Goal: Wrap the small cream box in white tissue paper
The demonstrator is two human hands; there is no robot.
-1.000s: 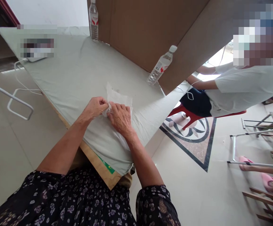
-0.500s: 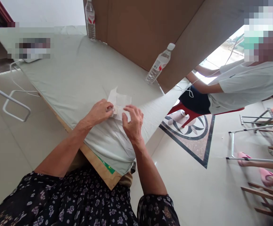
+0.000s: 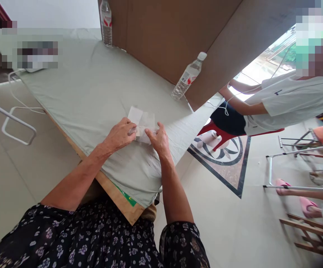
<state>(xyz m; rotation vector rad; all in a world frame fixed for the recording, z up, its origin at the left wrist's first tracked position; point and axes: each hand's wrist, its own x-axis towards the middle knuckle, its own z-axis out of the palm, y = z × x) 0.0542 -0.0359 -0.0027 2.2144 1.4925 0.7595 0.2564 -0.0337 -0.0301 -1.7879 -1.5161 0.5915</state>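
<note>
A thin, white, partly see-through sheet (image 3: 147, 119), like tissue or soft film, lies creased on the cloth-covered table. My left hand (image 3: 121, 133) is closed on its left edge, with fingers curled together. Between the two hands a small pale patch on the sheet shows, too unclear to name. My right hand (image 3: 160, 139) rests at the sheet's right side. Its thumb touches the sheet, while the forefinger stands apart from it and the other fingers are partly hidden.
A pale green cloth (image 3: 83, 82) covers the table. Two water bottles, one upright (image 3: 106, 24) and one tilted (image 3: 189, 76), stand by a large brown cardboard panel (image 3: 172, 37). At right a person in a white shirt (image 3: 295, 100) sits on a red chair (image 3: 219, 139).
The sheet's raised far corner has come down and it lies flatter. My right hand has lowered its thumb onto the sheet's right side. My left hand keeps its hold.
</note>
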